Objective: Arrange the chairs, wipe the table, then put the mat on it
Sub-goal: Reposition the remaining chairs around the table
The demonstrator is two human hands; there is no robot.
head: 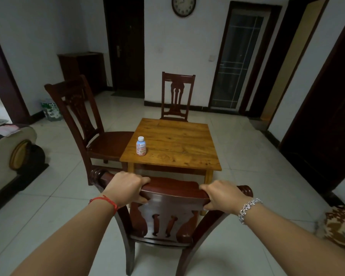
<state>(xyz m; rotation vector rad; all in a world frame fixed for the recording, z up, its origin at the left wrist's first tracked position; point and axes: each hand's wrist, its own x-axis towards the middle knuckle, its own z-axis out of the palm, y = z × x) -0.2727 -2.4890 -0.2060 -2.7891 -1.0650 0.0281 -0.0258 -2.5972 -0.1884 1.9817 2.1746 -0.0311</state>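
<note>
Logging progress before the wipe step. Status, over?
Left hand and right hand grip near chair by its top rail. Table has no mat on it. Bottle stands near its left edge.

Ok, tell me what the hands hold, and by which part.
The near chair, by its backrest's top rail: left hand near the left end, right hand near the right end.
</note>
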